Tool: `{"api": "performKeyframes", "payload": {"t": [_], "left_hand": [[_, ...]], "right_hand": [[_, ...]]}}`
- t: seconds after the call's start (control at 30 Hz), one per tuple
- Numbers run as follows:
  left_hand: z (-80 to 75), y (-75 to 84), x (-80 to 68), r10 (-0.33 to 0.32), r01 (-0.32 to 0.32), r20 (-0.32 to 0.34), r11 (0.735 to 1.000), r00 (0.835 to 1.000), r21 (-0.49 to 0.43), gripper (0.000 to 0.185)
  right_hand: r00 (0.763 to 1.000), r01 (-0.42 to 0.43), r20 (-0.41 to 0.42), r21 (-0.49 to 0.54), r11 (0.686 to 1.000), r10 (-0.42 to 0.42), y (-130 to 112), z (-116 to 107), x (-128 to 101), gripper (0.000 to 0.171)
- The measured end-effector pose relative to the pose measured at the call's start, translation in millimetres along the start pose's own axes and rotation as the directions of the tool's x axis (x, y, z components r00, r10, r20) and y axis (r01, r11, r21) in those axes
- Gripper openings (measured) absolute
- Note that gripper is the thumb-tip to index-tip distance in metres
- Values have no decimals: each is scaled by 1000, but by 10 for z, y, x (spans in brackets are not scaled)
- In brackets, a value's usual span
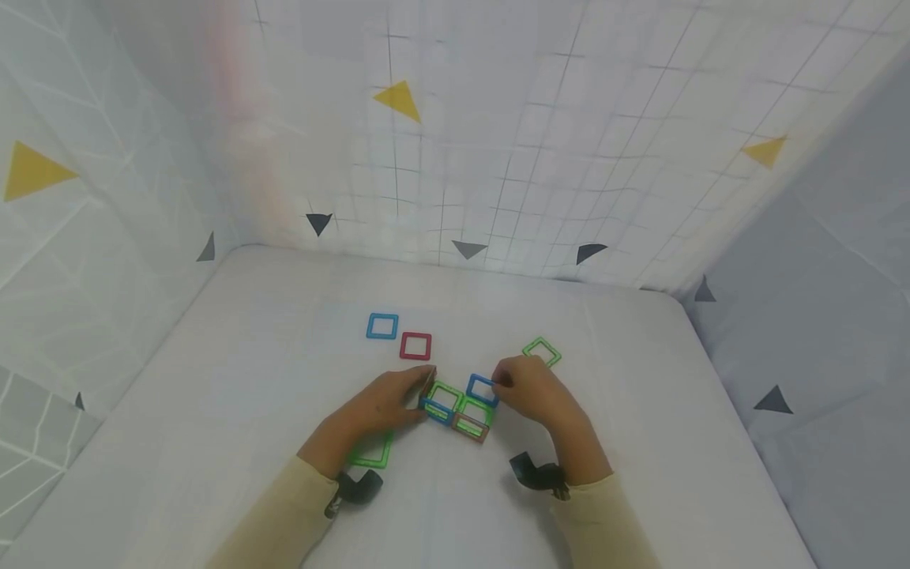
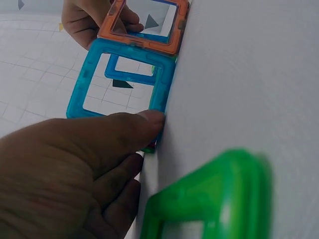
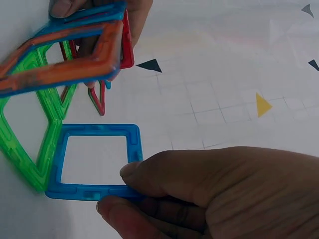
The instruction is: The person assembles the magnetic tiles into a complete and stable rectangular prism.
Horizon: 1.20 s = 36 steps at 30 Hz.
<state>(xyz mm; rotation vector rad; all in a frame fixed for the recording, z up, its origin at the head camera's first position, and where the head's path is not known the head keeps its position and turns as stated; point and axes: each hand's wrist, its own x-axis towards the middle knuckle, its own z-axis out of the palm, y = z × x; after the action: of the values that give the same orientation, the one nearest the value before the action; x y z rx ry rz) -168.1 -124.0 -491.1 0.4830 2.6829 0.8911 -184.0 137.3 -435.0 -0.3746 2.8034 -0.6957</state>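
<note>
Right hand (image 1: 529, 391) pinches blue plastic square frame (image 1: 482, 389), left hand (image 1: 384, 403) w/ straight fingers steadies the half-built frame cluster (image 1: 455, 411); a hard nudge could collapse it.

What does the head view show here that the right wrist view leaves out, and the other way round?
Only the head view shows the loose tiles on the table: a blue square, a red square, a green square near the right hand, and another green square beside the left wrist.

Only the right wrist view shows the grip: the right hand pinches the edge of a blue tile that adjoins a green tile.

Both show the left hand on the joined tile cluster.
</note>
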Motion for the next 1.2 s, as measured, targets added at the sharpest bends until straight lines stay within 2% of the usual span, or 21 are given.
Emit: {"api": "performKeyframes", "payload": {"t": [0.17, 0.43, 0.8, 1.2], "left_hand": [[0, 7, -1, -6, 6, 5, 1000, 1000, 9, 75], [-8, 20, -4, -12, 12, 11, 1000, 1000, 20, 76], [17, -4, 12, -15, 15, 0, 999, 1000, 34, 77], [1, 15, 4, -6, 6, -9, 999, 1000, 43, 77]], "right_hand": [[1000, 9, -11, 17, 1000, -9, -36, 44, 7, 5], [997, 69, -37, 35, 997, -68, -114, 137, 22, 12], [989, 120, -82, 14, 993, -119, -162, 247, 58, 15], [969, 198, -150, -17, 980, -198, -201, 331, 104, 15]]}}
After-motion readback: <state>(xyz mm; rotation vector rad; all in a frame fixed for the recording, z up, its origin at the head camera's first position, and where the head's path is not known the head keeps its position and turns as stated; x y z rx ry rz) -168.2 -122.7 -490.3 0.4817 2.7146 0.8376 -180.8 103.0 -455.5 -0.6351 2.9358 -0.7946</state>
